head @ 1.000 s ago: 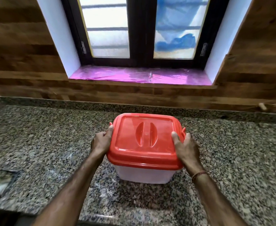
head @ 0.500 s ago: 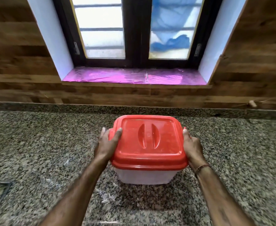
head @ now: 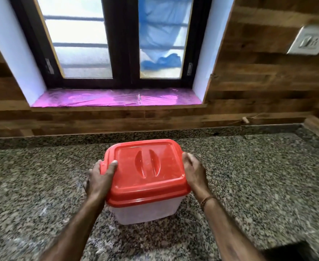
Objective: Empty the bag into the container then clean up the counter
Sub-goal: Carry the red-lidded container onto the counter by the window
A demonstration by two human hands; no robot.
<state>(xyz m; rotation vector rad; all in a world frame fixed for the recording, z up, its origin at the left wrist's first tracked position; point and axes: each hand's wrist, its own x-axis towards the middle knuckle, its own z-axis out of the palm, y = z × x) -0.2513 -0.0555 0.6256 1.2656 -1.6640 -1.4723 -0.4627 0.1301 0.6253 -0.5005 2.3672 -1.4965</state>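
A translucent white container (head: 145, 211) with a red lid (head: 147, 172) is in the middle of the granite counter (head: 258, 176), tilted a little to the right. My left hand (head: 100, 179) grips its left side, thumb on the lid's edge. My right hand (head: 193, 173) holds the right side under the lid's rim. The lid sits closed on the box. No bag is in view.
White powdery smears (head: 102, 243) mark the counter near the front. A wooden wall and a window with a pink-covered sill (head: 117, 98) rise behind. A switch plate (head: 305, 41) is on the wall at the upper right. The counter turns a corner at the far right.
The view has swung right, and the item at the counter's left edge has left the frame. The container now sits turned and tilted, with both hands still on its sides.
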